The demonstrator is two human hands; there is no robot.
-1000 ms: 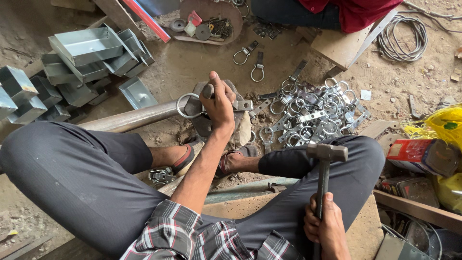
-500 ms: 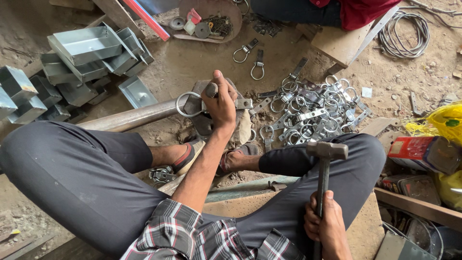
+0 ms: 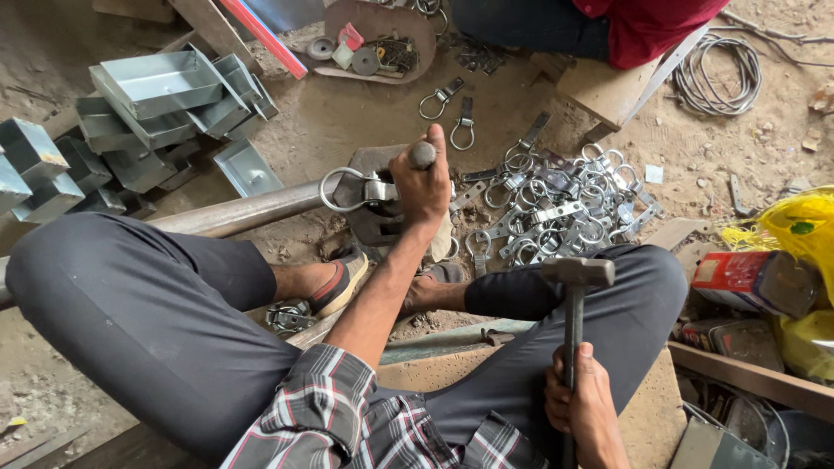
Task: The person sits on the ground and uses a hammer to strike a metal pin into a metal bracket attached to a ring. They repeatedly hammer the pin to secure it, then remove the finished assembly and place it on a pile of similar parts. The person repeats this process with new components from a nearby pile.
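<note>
My left hand [image 3: 420, 184] is stretched forward and closed around a short metal punch [image 3: 423, 155], pressing it onto a ring-and-strap clamp [image 3: 358, 188] that lies on a dark metal block [image 3: 375, 221]. My right hand [image 3: 580, 404] grips the handle of a steel hammer; the hammer head [image 3: 578, 272] is raised over my right knee. A heap of similar ring-and-strap clamps [image 3: 556, 208] lies on the ground just right of the block.
A long steel pipe [image 3: 239, 211] runs left from the block. Stacked galvanised metal trays [image 3: 156, 95] sit at upper left. Another person in red [image 3: 643, 26] sits at the top. A wire coil [image 3: 717, 78], a red box [image 3: 751, 278] and a yellow bag [image 3: 804, 230] lie right.
The hammer has stayed raised in my right hand and my left hand has kept holding the punch on the clamp; only the camera has shifted slightly.
</note>
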